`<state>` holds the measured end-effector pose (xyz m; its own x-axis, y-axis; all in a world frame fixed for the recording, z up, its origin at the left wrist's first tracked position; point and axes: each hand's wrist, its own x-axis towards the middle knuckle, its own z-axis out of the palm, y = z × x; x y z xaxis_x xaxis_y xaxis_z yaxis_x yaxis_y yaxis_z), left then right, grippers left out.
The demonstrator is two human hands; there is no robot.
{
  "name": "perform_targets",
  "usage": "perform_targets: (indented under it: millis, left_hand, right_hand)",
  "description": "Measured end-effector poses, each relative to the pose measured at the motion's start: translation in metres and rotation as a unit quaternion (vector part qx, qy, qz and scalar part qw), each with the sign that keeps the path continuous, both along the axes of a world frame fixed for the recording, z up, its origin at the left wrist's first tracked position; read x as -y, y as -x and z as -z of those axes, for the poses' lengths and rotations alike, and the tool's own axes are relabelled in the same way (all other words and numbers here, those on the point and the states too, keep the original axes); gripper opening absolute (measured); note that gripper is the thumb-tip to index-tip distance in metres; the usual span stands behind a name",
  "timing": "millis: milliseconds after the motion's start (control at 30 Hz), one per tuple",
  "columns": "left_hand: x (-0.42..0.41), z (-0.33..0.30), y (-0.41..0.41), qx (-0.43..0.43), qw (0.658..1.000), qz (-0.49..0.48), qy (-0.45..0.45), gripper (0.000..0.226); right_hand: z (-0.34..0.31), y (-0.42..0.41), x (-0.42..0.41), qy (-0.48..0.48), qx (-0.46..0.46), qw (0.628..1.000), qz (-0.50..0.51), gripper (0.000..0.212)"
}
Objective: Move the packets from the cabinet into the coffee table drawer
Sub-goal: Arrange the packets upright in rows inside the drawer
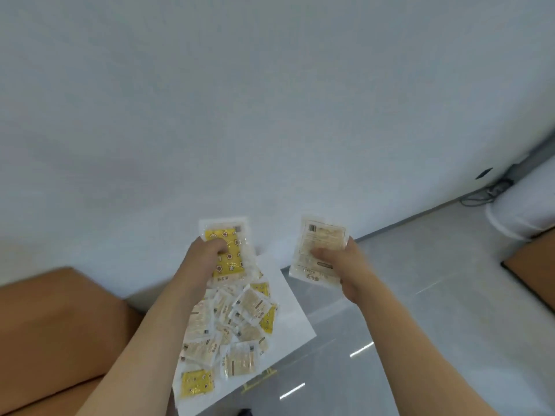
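Both bare forearms enter from the bottom edge, cut off below the elbows, and the whole view is soft with blur, so print on the wrappers cannot be read. Between the arms, in the lower centre, a loose heap of small clear and yellow plastic packets (231, 328) lies on a white flat rectangular surface (288, 319); the left forearm covers the heap's left side, and whether this surface is a drawer bottom or a tabletop cannot be told.

Just above the heap, the left hand (201, 259) is raised, fingers curled closed around a yellow packet with small flower and star marks inside a clear wrapper (229, 253), thumb across its front. To the right of centre, the right hand (342, 262) is lifted to about the same height, thumb pressed on the face of a pale beige clear-wrapped packet (319, 250), fingers wrapped behind it; this packet stands upright over the floor.

At the lower left lies an orange-brown wooden surface (57, 328). A glossy grey tiled floor (420, 310) with bright light reflections fills the lower right. Beyond, a plain white wall (240, 100) takes up the upper frame. At the far right edge sit a white rounded object (522, 205), partly cut off, and dark cables (492, 190) along the wall base.
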<state>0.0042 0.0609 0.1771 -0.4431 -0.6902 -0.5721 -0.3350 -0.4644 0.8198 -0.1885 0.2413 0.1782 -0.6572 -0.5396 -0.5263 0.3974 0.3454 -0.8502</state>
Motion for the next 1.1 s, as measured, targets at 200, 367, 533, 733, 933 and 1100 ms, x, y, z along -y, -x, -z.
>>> perform_targets:
  millis: [200, 367, 533, 733, 933, 1100]
  left_hand:
    - [-0.061, -0.068, -0.002, -0.069, 0.997, -0.017, 0.009, 0.019]
    - [-0.104, -0.102, 0.041, -0.091, 0.994, 0.051, 0.031, 0.017]
    - [-0.175, -0.137, 0.068, -0.119, 0.985, 0.12, 0.027, 0.015]
    - [-0.293, -0.166, 0.069, -0.14, 0.961, 0.233, 0.045, 0.022]
    - [-0.432, -0.165, 0.057, -0.154, 0.952, 0.258, 0.052, 0.023]
    - [-0.541, -0.156, 0.048, -0.14, 0.949, 0.278, 0.055, 0.016]
  right_hand:
    - [-0.077, -0.034, -0.099, 0.088, 0.065, 0.985, 0.13, 0.027]
    - [-0.117, -0.041, -0.162, 0.133, 0.071, 0.962, 0.226, 0.029]
    - [-0.139, -0.065, -0.226, 0.164, 0.016, 0.936, 0.31, 0.031]
    - [-0.155, -0.094, -0.333, 0.156, -0.009, 0.904, 0.399, 0.028]
    - [-0.159, -0.121, -0.483, 0.166, -0.039, 0.893, 0.417, 0.031]
    - [-0.156, -0.138, -0.597, 0.135, -0.032, 0.889, 0.436, 0.029]
